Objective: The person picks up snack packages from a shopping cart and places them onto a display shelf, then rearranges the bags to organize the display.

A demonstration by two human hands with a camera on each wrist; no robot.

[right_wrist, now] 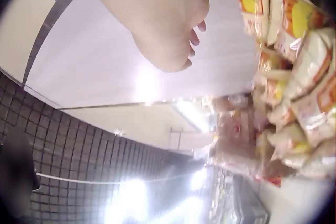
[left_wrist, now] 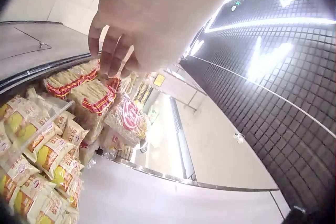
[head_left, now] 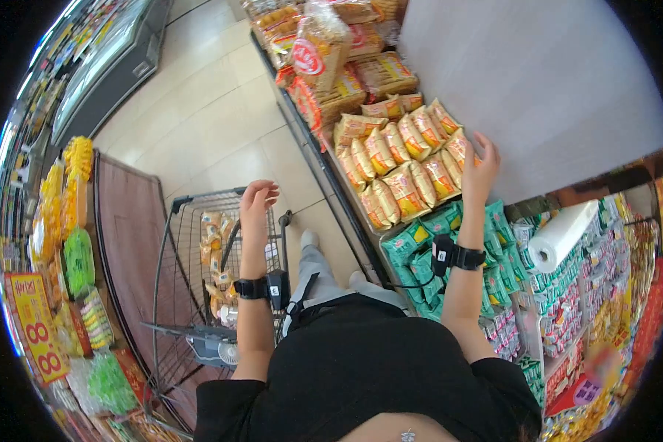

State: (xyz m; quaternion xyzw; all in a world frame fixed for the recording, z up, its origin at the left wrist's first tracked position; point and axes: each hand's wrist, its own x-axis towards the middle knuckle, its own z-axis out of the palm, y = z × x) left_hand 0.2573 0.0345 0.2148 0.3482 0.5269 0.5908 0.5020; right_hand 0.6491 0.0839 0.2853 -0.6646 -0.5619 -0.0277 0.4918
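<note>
My right hand hovers at the right edge of rows of yellow-and-cream snack packets, fingers loosely bent and holding nothing. In the right wrist view that hand shows apart from the packets, over a pale panel. My left hand hangs in the air above the far rim of a shopping cart, its fingers relaxed with nothing in them. Similar yellow packets lie inside the cart. The left wrist view has the left hand with fingers drooping, bagged snacks seen beyond it.
Green packets fill the bin nearest my body. A roll of clear bags lies on the display to the right. The grey-white panel borders the packets. Another display stand stands beyond the cart, with tiled floor between.
</note>
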